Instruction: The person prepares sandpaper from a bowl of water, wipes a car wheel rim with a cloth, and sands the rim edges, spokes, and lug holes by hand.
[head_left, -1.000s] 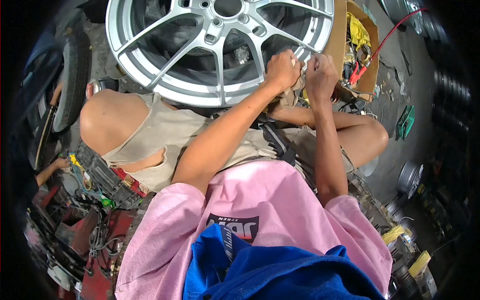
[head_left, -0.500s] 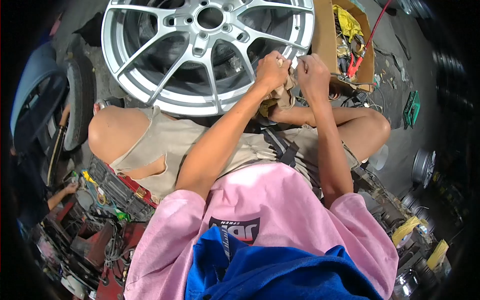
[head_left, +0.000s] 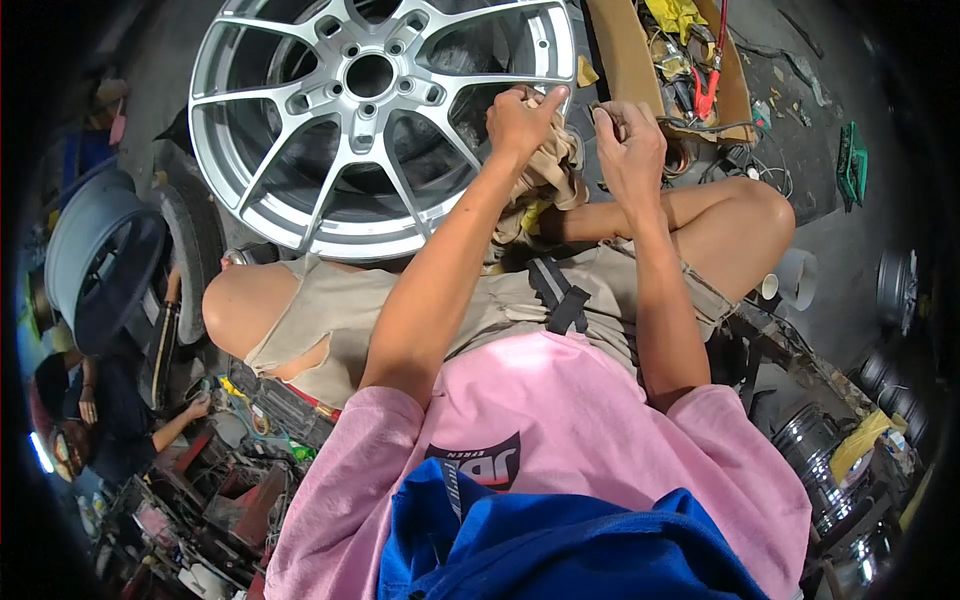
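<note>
A silver multi-spoke wheel rim [head_left: 365, 150] lies flat at the upper left, in front of my crossed legs. My left hand [head_left: 522, 122] is closed around a crumpled tan cloth [head_left: 560, 165], close to the rim's right edge. The cloth hangs down from that hand toward my leg. To its right, my right hand [head_left: 630, 138] is raised with curled fingers, thumb and fingertips close together, apart from the cloth. Whatever may be between those fingertips is too small to make out.
A cardboard box [head_left: 625, 60] with tools and red clamps [head_left: 706, 92] stands upper right. Beyond it lies a green tray [head_left: 852, 165]. Another rim [head_left: 100, 260] and a tire [head_left: 190, 235] stand left. A co-worker's arm [head_left: 180, 425] shows lower left.
The view has shifted, with the rim now lower and farther left in it. My hands have moved apart, the right one away from the cloth. More of the co-worker shows at left.
</note>
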